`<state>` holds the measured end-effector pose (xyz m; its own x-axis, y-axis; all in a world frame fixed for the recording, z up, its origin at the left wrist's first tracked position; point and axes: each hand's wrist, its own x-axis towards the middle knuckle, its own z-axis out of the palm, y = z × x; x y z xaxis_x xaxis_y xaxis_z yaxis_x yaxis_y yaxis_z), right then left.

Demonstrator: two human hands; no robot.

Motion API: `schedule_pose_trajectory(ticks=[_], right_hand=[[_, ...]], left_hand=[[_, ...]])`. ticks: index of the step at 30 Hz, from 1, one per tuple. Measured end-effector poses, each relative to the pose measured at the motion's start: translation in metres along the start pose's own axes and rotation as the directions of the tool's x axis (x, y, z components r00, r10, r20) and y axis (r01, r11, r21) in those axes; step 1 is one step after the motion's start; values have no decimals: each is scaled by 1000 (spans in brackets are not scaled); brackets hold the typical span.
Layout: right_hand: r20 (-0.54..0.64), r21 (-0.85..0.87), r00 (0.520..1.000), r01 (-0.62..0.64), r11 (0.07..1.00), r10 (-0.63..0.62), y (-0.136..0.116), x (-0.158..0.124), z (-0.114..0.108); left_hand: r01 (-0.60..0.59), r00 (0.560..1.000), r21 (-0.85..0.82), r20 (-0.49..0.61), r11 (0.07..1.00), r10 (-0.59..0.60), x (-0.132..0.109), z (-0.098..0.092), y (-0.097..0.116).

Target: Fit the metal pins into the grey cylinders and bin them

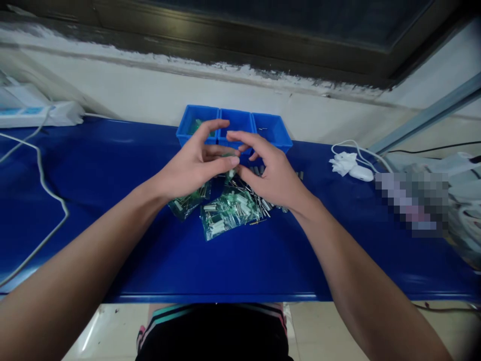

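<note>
My left hand (199, 163) and my right hand (265, 165) meet over the middle of the table. Between their thumbs and fingers is a small green-tinted clear plastic bag (230, 174), pinched from both sides and partly hidden. Its contents are hard to make out, though something white shows. Below lie filled plastic bags (220, 218) holding white cylinders and thin metal pins. Another such bag (184, 205) rests under my left hand. Loose metal pins and cylinders (263, 203) are heaped beneath my right hand.
Three joined blue bins (235, 118) stand against the wall; green bags show in the left one, small metal pieces in the right. A power strip (41, 114) and white cable (47, 185) are at left. Crumpled tissue (342, 164) and a white case (361, 173) lie at right.
</note>
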<state>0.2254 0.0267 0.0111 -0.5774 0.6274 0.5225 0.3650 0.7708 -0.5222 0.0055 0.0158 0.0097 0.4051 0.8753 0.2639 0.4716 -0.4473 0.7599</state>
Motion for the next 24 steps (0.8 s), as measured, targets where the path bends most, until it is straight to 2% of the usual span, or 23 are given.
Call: schedule_pose_trajectory(ticks=[3, 8, 13, 18, 21, 24], right_hand=[[30, 33, 1000, -6, 999, 5, -5, 0, -1], [12, 39, 996, -84, 996, 83, -5, 3, -4], [-1, 221, 980, -194, 956, 199, 11, 5, -3], [-21, 446, 930, -320, 836, 367, 20, 6, 1], [66, 550, 900, -393, 737, 431, 13, 7, -2], [184, 603, 835, -512, 612, 518, 7, 7, -10]], left_hand=[[0, 1000, -13, 10, 1000, 1, 0, 0, 2], [-10, 1000, -54, 13, 999, 11, 0, 1, 7], [8, 1000, -136, -18, 991, -10, 1, 3, 7], [-2, 987, -208, -158, 978, -32, 2, 5, 9], [31, 971, -253, -223, 967, -89, 2, 7, 12], [104, 955, -293, -236, 950, -177, 3, 8, 12]])
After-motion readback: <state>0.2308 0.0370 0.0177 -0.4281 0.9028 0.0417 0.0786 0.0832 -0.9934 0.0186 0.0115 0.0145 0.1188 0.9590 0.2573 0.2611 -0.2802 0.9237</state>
